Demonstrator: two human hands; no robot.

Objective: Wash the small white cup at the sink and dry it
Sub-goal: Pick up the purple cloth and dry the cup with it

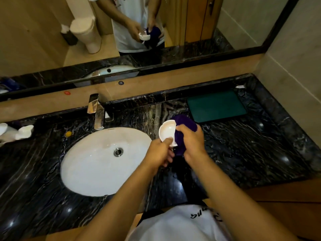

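Gripping small white cup (166,132) in left hand (159,153), mouth facing up, right hand (192,142) clutching purple cloth (184,122)

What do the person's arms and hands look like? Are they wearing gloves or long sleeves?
No gloves, no long sleeves. Both the left hand and right hand are bare, with bare forearms. No rings, watch or bracelets show. The person wears a white T-shirt with black lettering.

1. Black lettering runs across the chest of the person's white T-shirt (182,225), seen from above and upside down at the frame's lower edge; the strokes are partly cut off and blurred, and cannot be read
2. No other text, label, brand or number is legible anywhere
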